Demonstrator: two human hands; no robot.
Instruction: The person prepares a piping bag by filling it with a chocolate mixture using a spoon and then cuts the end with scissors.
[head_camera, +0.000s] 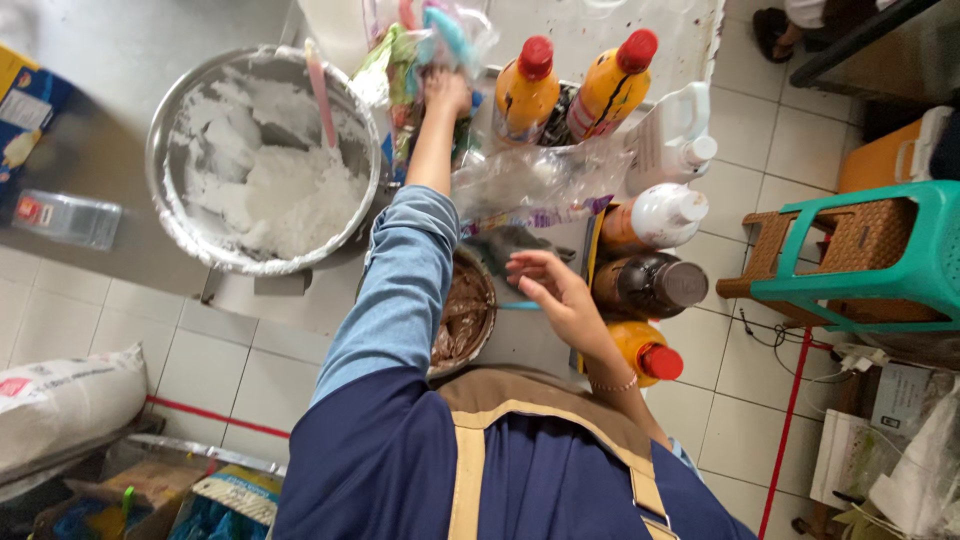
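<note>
While the left hand (447, 92) grasps the crinkly plastic bag (425, 45) far ahead, likely light, limp and slippery, best gripped at its gathered neck, the right hand (556, 296) hovers released.

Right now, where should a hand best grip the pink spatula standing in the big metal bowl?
Probably by the bare upper handle of the pink spatula, coming from above: its blade is buried in the white cream and the handle leans clear over the bowl's rim.

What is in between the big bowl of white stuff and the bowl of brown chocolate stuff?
In the head view, the person's left arm in a light blue sleeve crosses between the white-filled bowl and the chocolate bowl, above bare grey counter.
</note>
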